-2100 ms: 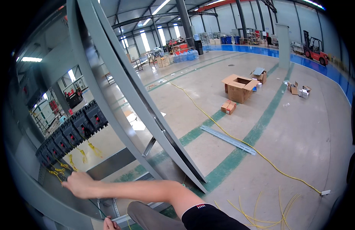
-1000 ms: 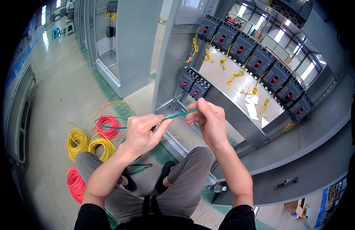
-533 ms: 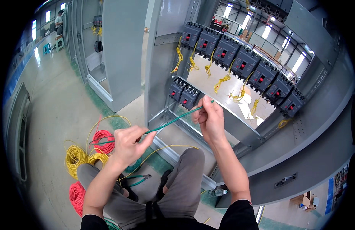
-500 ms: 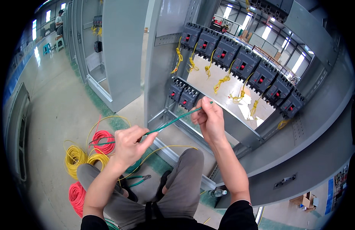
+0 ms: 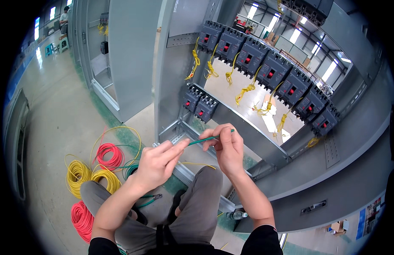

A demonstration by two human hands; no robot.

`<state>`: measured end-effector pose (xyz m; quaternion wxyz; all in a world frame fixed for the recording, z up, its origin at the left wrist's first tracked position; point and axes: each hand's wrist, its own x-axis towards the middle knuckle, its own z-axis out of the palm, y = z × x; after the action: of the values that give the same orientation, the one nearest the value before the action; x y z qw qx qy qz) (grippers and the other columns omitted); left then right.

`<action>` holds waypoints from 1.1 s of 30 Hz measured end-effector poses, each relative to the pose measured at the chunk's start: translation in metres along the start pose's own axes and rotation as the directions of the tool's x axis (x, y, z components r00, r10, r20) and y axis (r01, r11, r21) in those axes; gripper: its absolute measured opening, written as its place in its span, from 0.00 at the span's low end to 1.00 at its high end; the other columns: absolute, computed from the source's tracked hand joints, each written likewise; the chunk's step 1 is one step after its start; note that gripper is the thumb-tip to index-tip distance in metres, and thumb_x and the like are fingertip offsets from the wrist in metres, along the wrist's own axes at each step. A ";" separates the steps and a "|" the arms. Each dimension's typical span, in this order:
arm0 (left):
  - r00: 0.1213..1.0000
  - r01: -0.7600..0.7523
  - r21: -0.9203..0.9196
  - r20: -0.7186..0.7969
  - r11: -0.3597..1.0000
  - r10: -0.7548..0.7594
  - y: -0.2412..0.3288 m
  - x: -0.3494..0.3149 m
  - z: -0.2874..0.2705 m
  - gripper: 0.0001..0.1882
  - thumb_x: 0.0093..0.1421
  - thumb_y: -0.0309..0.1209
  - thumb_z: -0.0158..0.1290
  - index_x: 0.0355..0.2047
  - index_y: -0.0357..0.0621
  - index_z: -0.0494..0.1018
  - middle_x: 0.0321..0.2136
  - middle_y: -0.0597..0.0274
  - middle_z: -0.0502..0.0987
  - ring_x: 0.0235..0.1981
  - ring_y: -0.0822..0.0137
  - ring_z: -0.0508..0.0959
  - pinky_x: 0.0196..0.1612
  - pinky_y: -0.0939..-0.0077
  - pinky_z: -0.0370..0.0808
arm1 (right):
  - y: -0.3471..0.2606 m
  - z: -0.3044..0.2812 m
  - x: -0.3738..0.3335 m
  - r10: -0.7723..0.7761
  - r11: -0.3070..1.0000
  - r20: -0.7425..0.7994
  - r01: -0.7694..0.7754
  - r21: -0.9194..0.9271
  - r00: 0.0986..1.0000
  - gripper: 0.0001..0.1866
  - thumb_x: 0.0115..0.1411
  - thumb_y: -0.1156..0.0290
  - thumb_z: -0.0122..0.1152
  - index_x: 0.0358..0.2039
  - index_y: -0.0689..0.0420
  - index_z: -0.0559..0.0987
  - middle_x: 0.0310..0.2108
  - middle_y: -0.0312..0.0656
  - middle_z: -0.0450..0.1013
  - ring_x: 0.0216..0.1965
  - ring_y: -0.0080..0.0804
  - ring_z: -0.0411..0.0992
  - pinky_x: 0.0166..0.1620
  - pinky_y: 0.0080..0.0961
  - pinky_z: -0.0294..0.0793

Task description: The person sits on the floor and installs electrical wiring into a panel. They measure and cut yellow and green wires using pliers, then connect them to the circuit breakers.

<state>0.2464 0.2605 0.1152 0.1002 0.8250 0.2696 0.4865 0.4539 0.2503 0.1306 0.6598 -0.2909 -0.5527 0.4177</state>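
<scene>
A green wire (image 5: 200,141) is stretched between my two hands in front of the open grey cabinet frame. My right hand (image 5: 227,149) pinches it close to its end, which sticks out past the fingertips. Closer to my lap, my left hand (image 5: 159,163) grips the same wire with thumb and fingers pressed together. Beyond the hands, a slanting row of dark circuit breakers (image 5: 249,57) with red switches is mounted in the frame, yellow wires (image 5: 246,90) knotted below them. Two more breakers (image 5: 199,103) sit lower on the left.
Coils of red wire (image 5: 110,155), yellow wire (image 5: 79,174) and green wire lie on the floor at left. Green-handled pliers (image 5: 151,199) rest between my feet. A clear bottle (image 5: 236,215) lies by the cabinet edge. A person (image 5: 64,20) is far off at upper left.
My hands have come closer together, the right one lower and the left one a little rightward and down. The stretch of green wire between them is shorter. The view has shifted slightly.
</scene>
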 end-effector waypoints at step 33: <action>0.912 0.318 -0.443 -0.100 0.838 -0.398 0.043 -0.025 0.021 0.07 0.54 0.18 0.55 0.34 0.27 0.77 0.17 0.60 0.73 0.17 0.75 0.70 0.22 0.80 0.64 | -0.123 -0.055 0.057 -0.090 0.982 0.226 0.124 -0.141 0.970 0.15 0.61 0.82 0.58 0.38 0.54 0.60 0.40 0.59 0.75 0.30 0.25 0.74 0.34 0.21 0.76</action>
<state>0.2693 0.2129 0.1043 0.3377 0.6692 0.3175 0.5808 0.5381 0.2450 0.2496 0.5921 -0.2630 -0.6676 0.3667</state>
